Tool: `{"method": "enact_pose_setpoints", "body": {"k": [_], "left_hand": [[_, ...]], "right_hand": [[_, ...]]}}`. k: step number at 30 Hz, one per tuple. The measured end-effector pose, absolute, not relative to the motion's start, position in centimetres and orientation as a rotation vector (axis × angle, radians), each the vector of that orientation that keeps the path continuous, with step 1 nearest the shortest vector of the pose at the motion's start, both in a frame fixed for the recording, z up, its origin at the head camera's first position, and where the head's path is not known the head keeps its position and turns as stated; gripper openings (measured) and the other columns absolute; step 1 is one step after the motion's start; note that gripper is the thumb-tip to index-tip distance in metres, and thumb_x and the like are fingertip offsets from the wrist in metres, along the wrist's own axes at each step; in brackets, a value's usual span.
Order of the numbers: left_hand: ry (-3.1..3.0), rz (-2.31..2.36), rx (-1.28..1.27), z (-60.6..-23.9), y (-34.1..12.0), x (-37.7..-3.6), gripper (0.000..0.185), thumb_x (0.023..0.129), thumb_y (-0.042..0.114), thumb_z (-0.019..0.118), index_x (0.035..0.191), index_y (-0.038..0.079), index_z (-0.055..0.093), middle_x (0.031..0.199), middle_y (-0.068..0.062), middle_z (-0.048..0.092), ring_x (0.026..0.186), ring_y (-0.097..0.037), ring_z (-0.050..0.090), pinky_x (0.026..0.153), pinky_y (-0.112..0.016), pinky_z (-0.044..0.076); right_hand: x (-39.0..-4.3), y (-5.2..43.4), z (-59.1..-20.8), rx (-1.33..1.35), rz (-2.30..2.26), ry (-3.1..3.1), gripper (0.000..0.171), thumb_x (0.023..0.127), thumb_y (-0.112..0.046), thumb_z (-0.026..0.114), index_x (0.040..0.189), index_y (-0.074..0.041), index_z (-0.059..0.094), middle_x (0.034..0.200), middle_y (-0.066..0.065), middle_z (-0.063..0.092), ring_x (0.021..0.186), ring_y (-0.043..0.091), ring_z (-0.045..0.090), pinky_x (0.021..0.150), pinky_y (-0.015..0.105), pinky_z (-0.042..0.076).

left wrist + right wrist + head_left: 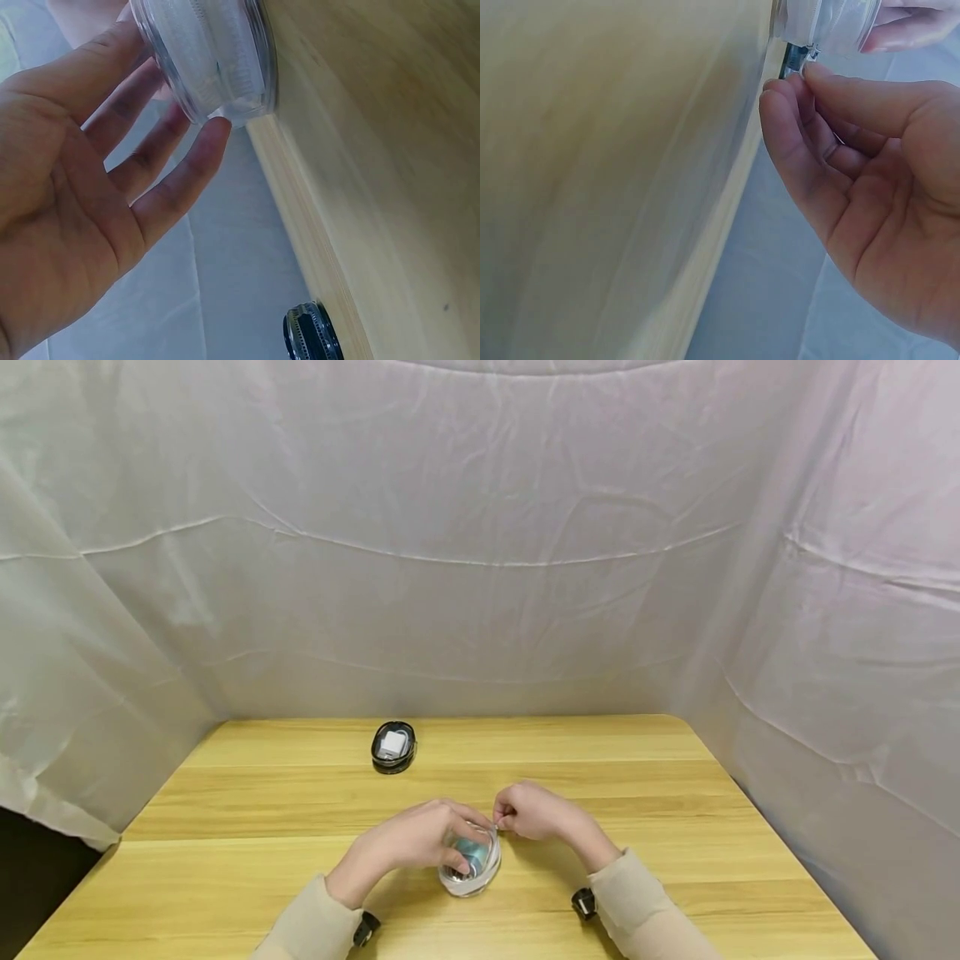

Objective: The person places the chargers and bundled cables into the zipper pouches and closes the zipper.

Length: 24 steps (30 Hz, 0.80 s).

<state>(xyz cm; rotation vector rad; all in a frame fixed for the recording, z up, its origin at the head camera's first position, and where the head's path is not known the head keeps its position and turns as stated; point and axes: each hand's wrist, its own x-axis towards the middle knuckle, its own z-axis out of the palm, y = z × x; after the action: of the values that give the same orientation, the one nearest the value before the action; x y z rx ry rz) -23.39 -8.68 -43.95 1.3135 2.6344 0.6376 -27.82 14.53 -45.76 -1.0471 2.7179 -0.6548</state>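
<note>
Nearest the camera, two beige sleeves (315,927) come in from the bottom edge, each with a small black device at the wrist. Just beyond them a clear round jar (471,860) sits on the wooden table (675,827), near its front and about midway across, between the two hands. Something blue-green shows through the jar's wall in the head view; what it is cannot be made out.

The left hand (416,839) is cupped over the jar from the left, fingers (180,176) bent around its side and touching the plastic, so it holds the jar steady on the tabletop. In the left wrist view the jar's ribbed clear wall (214,60) rests against those fingertips, its base on the wood.

The right hand (532,810) lies just right of the jar's top, fingers curled in, with thumb and forefinger pinched together at the jar's upper rim. In the right wrist view the fingertips (810,79) meet on a small clear tab or edge at the rim; exactly what they grip is too small to tell.

Farther back, left of centre and well apart from the hands, a dark round case (393,747) with something white inside lies on the table. Behind and to both sides hangs a pale wrinkled cloth (480,568).
</note>
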Motion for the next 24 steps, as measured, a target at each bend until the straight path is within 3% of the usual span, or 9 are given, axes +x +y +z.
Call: {"method": "enact_pose_setpoints", "body": {"k": [24], "left_hand": [[2.710, 0.631, 1.153, -44.14, -8.33, -23.11, 0.038, 0.081, 0.021, 0.087, 0.119, 0.021, 0.080, 0.136, 0.012, 0.068, 0.128, -0.014, 0.062, 0.103, -0.029, 0.053]], "right_hand": [[-27.72, 15.05, -45.38, -1.020, -0.681, 2.623, 0.016, 0.093, 0.005, 0.070, 0.083, -0.008, 0.069, 0.071, 0.000, 0.063, 0.060, 0.005, 0.055, 0.057, 0.021, 0.049]]}}
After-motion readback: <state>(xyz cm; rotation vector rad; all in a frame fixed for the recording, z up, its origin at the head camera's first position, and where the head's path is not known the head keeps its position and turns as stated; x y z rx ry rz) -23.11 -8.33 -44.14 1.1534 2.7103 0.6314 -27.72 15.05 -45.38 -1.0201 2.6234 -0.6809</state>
